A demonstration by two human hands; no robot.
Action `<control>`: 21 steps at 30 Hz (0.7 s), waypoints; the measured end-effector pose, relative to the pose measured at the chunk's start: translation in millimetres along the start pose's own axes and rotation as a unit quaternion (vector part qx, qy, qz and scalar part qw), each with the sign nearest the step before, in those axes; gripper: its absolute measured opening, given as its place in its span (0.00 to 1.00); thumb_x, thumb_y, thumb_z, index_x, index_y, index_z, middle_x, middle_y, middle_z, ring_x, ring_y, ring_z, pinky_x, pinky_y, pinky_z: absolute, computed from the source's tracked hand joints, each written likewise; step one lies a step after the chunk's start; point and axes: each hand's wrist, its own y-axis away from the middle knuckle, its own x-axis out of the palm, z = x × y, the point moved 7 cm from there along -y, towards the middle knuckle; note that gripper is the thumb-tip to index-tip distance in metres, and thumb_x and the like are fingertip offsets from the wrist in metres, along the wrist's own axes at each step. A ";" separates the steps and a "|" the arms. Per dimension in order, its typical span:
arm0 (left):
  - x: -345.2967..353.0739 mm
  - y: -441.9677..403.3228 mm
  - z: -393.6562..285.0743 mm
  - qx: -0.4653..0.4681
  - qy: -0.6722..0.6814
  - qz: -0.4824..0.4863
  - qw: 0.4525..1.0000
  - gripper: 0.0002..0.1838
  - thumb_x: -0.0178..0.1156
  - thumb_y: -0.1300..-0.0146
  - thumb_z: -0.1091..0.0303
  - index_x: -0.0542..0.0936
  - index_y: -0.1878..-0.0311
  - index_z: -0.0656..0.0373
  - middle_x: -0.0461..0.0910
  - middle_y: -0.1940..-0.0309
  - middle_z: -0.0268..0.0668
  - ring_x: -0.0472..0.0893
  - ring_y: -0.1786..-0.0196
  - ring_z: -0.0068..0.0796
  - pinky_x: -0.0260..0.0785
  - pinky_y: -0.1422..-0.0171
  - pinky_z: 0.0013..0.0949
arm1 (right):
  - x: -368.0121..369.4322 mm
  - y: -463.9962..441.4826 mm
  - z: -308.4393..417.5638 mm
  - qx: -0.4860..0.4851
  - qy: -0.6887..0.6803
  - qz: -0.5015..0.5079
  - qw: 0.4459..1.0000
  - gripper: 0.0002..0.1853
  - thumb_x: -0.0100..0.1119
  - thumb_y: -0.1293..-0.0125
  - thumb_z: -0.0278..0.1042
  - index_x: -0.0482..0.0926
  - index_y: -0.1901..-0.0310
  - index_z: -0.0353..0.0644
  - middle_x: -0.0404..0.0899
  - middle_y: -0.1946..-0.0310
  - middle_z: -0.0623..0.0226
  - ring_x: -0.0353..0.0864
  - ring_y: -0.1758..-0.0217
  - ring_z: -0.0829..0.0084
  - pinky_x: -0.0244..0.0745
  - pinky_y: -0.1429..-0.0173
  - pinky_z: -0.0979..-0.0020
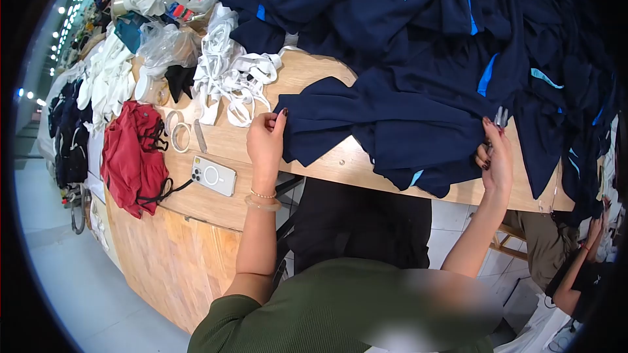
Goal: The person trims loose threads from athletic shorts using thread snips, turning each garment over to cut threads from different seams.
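Observation:
A navy garment (418,121) with a light-blue strip near its lower edge is stretched flat between my hands at the table's near edge. My left hand (267,137) pinches its left end between thumb and fingers. At the other end, my right hand (496,157) is closed, with thread snips (502,117) in it, their metal blades pointing away from me. The fingers of that hand also touch the garment's right edge; whether they grip the cloth is hard to tell.
Beyond lies a large heap of navy garments (405,19) with blue strips. Left are white straps (219,59), tape rolls (181,136), a phone (214,175) and a red drawstring bag (134,157). Another person's arm (579,268) shows at the right.

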 end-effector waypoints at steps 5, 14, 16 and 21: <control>22.5 -16.7 -6.8 0.032 0.192 0.098 0.976 0.10 0.62 0.38 0.69 0.75 0.70 0.65 0.67 0.81 0.22 0.61 0.76 0.13 0.53 0.74 0.22 | 8.2 -3.1 -6.2 0.015 0.054 0.045 0.997 0.08 0.65 0.39 0.36 0.75 0.65 0.46 0.64 0.82 0.83 0.54 0.86 0.91 0.44 0.82 0.84; -55.7 -17.7 -123.9 0.061 0.389 0.021 0.919 0.04 0.57 0.33 0.70 0.75 0.64 0.59 0.73 0.82 0.24 0.66 0.80 0.08 0.54 0.78 0.15 | -61.4 20.5 97.5 -0.213 -0.115 -0.099 0.965 0.09 0.66 0.40 0.33 0.78 0.62 0.39 0.78 0.65 0.70 0.77 0.62 0.80 0.71 0.53 0.78; -15.6 -43.0 -93.3 0.064 0.274 0.067 0.957 0.06 0.59 0.35 0.69 0.76 0.66 0.59 0.67 0.84 0.20 0.58 0.81 0.07 0.44 0.79 0.19 | -89.6 -24.2 73.5 -0.201 -0.067 -0.107 0.971 0.08 0.67 0.41 0.33 0.79 0.65 0.40 0.78 0.66 0.72 0.76 0.63 0.81 0.69 0.53 0.79; 66.5 -44.3 -60.8 0.104 0.155 0.063 0.980 0.09 0.60 0.37 0.68 0.75 0.68 0.65 0.73 0.84 0.32 0.65 0.81 0.15 0.57 0.75 0.26 | -86.0 -51.4 14.0 -0.128 -0.025 -0.098 0.987 0.10 0.68 0.42 0.35 0.81 0.65 0.38 0.80 0.67 0.69 0.76 0.63 0.80 0.68 0.51 0.79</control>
